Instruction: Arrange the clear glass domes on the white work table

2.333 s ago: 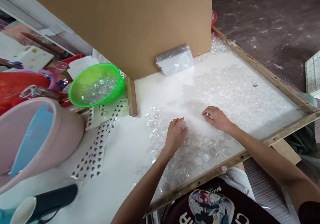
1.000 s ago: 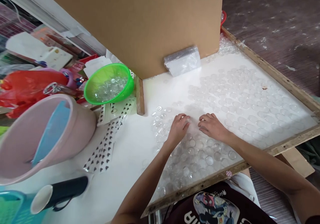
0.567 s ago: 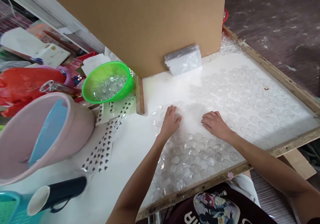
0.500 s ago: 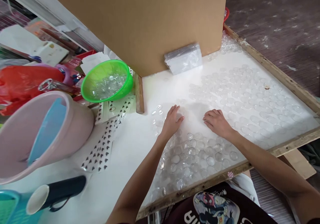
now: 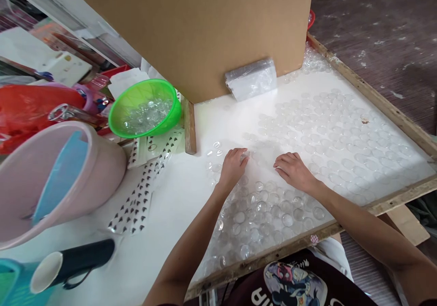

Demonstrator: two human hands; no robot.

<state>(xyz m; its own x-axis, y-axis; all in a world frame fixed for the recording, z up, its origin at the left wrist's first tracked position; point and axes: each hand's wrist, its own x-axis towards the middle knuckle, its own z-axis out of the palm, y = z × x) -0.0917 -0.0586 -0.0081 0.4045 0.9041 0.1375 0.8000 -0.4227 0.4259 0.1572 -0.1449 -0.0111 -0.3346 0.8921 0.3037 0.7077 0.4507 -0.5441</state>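
My left hand (image 5: pixel 232 169) is over the white board (image 5: pixel 205 119), its fingers bent and its thumb closing on a clear disc (image 5: pixel 244 155) that is partly covered. My right hand (image 5: pixel 292 170) hovers low at the same height, fingers curled together; whatever is under the fingertips is too small or hidden to make out. Between my body and my hands lies a crowded patch of clear discs (image 5: pixel 262 206). Flat rows of similar clear discs (image 5: pixel 341 138) spread over the right side of the board.
A wooden rim (image 5: pixel 396 203) edges the board. Behind stands a large cardboard sheet (image 5: pixel 205 33) with a plastic-wrapped packet (image 5: pixel 251 80) against it. To the left are a green bowl (image 5: pixel 170 114) of clear pieces, a pink tub (image 5: pixel 109 169), a dark mug (image 5: pixel 88 257) and heart-patterned sheets (image 5: pixel 131 210).
The fingers of my left hand have bent down toward the thumb over the clear disc. My right hand has shifted slightly left. The view has moved a little.
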